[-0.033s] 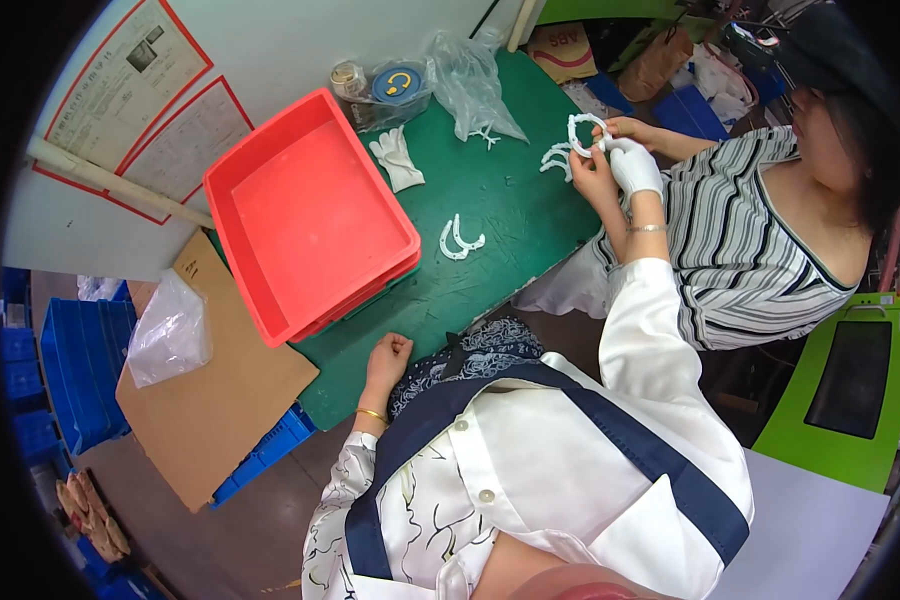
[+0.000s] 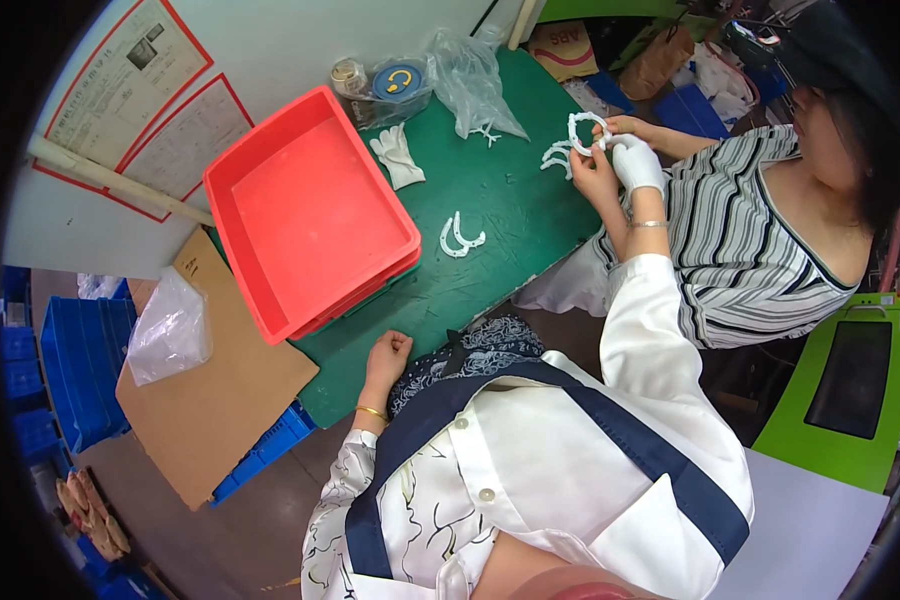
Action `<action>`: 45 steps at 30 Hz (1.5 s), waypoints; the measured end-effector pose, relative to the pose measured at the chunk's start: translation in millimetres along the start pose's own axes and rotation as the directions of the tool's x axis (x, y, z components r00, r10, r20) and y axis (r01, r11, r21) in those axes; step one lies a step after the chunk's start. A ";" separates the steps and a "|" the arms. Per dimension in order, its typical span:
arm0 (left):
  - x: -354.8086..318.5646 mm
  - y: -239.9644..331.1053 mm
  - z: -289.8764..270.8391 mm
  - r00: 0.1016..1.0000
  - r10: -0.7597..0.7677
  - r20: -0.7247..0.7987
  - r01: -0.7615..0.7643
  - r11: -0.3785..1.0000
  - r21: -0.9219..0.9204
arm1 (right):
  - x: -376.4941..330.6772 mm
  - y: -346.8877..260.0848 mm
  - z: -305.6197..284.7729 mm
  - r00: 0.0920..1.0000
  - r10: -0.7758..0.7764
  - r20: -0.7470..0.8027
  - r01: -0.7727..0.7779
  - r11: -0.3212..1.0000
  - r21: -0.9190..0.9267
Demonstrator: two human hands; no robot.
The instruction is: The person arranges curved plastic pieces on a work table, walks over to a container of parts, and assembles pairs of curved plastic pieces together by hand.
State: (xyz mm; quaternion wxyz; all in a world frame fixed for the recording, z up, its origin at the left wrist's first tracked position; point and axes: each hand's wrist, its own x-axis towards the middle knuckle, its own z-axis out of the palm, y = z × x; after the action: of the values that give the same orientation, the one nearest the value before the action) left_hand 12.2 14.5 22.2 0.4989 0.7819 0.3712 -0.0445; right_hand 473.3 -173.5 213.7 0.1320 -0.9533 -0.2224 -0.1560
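Observation:
My left hand point(image 2: 390, 352) is a closed fist with a gold bracelet, resting on the near edge of the green table point(image 2: 510, 215) and holding nothing. My right hand point(image 2: 635, 162), in a white glove, reaches across to the table's far right corner. Its curled fingers are at the right side of a white plastic ring point(image 2: 585, 130). A person in a striped top point(image 2: 750, 240) sits opposite, both bare hands at the same ring. More curved white pieces point(image 2: 557, 157) lie just below the ring.
A red tray point(image 2: 305, 215) stands at the table's left. Two curved white pieces point(image 2: 460, 237) lie mid-table, a white glove point(image 2: 398, 155) and clear plastic bags point(image 2: 475, 80) farther back. Cardboard point(image 2: 220, 380) and blue crates point(image 2: 80, 360) sit at the left, a green machine point(image 2: 850, 400) at the right.

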 end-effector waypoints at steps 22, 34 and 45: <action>-1.0 -34.6 -16.1 0.940 -0.309 0.143 0.336 0.774 -0.537 | -124.5 -22.7 154.0 0.944 -0.292 0.153 0.154 0.802 0.578; 7.6 -29.3 -15.1 0.917 -0.349 0.196 0.395 0.718 -0.573 | -237.5 -58.2 137.3 0.687 0.015 0.726 -0.291 0.922 0.256; 6.2 -23.8 -19.5 0.881 -0.410 0.236 0.471 0.713 -0.519 | -231.5 -60.9 132.7 0.605 0.054 0.794 -0.330 0.925 0.189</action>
State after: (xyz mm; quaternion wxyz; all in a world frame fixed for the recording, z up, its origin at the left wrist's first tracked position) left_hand -4.1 39.1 11.4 0.6997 0.4849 0.5167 -0.0912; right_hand 279.4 -166.8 20.7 0.1903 -0.9105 -0.1741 0.3233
